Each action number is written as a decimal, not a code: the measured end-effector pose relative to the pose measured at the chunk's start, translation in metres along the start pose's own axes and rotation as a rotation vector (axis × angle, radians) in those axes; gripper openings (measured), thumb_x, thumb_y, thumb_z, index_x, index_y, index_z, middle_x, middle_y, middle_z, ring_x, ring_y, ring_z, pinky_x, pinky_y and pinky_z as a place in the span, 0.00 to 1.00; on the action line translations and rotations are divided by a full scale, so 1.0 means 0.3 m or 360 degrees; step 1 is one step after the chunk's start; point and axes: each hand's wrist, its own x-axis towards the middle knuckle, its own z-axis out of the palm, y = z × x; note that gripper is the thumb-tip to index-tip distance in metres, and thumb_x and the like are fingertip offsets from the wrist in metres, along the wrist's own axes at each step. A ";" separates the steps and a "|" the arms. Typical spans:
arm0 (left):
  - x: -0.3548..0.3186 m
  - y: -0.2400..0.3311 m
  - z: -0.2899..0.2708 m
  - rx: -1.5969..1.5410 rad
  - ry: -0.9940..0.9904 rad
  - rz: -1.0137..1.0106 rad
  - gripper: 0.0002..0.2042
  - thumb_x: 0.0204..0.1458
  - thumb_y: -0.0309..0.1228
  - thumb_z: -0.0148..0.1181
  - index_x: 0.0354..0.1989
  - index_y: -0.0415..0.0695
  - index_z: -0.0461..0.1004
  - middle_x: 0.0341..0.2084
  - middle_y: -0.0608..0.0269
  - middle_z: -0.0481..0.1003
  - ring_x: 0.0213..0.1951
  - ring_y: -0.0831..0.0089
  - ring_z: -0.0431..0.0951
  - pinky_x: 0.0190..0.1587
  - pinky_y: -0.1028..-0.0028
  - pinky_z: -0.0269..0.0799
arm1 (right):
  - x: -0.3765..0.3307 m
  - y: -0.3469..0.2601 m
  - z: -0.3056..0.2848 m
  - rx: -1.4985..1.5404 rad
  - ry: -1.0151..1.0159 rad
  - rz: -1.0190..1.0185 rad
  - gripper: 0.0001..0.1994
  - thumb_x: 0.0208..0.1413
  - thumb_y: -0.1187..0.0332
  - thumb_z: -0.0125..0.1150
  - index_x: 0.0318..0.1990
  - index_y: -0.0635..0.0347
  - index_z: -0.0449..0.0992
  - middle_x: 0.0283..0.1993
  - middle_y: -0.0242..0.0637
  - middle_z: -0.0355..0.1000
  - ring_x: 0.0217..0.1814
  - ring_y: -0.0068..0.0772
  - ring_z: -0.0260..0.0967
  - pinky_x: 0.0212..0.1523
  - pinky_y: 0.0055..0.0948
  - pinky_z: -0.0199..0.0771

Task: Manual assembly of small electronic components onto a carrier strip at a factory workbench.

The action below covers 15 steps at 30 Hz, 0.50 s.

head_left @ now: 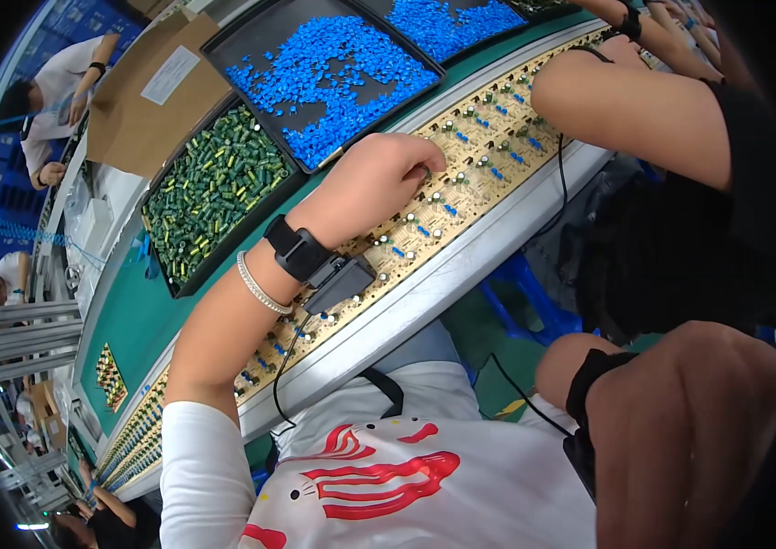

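My left hand [379, 178] reaches across a long row of tan circuit boards [488, 174] studded with small blue and silver parts. Its fingers are curled, with the tips pressed down on the board; whatever lies under them is hidden. The left wrist wears a black strap with a clipped cord [301, 249] and a silver bracelet [258, 285]. My right hand [690, 412] hangs close to the camera at lower right with its back toward me. It has a black strap at the wrist, and its fingers are out of sight.
Behind the boards stand a black tray of green cylindrical capacitors [209, 188] and two trays of blue parts [333, 69], [452, 23], beside folded cardboard [145, 91]. A co-worker's arm [626, 101] works the boards to my right. A metal rail [424, 293] edges the line.
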 end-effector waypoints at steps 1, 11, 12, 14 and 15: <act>-0.003 0.002 -0.006 0.0005 0.0001 -0.0007 0.08 0.49 0.20 0.57 0.37 0.41 0.79 0.31 0.50 0.79 0.36 0.50 0.78 0.41 0.59 0.74 | -0.014 0.024 -0.026 -0.0078 -0.0057 0.0028 0.14 0.65 0.58 0.46 0.42 0.58 0.71 0.40 0.39 0.72 0.43 0.31 0.70 0.45 0.31 0.71; 0.013 0.000 -0.004 0.0081 -0.0064 0.0083 0.10 0.50 0.19 0.58 0.40 0.41 0.79 0.33 0.50 0.79 0.37 0.52 0.79 0.41 0.61 0.74 | 0.000 0.119 -0.113 -0.0893 -0.0573 0.0410 0.17 0.65 0.54 0.45 0.46 0.56 0.73 0.44 0.40 0.73 0.47 0.30 0.71 0.48 0.30 0.71; 0.012 0.001 -0.003 0.0044 -0.0042 0.0091 0.10 0.49 0.19 0.57 0.39 0.40 0.79 0.32 0.49 0.78 0.38 0.49 0.78 0.41 0.58 0.74 | 0.004 0.128 -0.119 -0.0974 -0.0627 0.0445 0.17 0.65 0.54 0.45 0.47 0.56 0.73 0.44 0.40 0.74 0.47 0.30 0.71 0.49 0.29 0.71; 0.006 0.005 -0.009 0.0061 -0.0049 0.0072 0.10 0.49 0.19 0.57 0.39 0.40 0.79 0.32 0.48 0.78 0.37 0.49 0.78 0.40 0.58 0.74 | 0.021 0.141 -0.150 -0.1134 -0.0737 0.0514 0.18 0.65 0.53 0.45 0.47 0.56 0.74 0.45 0.40 0.74 0.48 0.30 0.72 0.49 0.29 0.71; 0.004 0.006 -0.011 0.0078 -0.0052 0.0054 0.10 0.49 0.19 0.57 0.39 0.40 0.79 0.31 0.48 0.78 0.37 0.49 0.78 0.40 0.58 0.74 | 0.033 0.153 -0.127 -0.1215 -0.0794 0.0549 0.18 0.65 0.53 0.45 0.48 0.56 0.74 0.46 0.40 0.74 0.48 0.30 0.72 0.50 0.29 0.71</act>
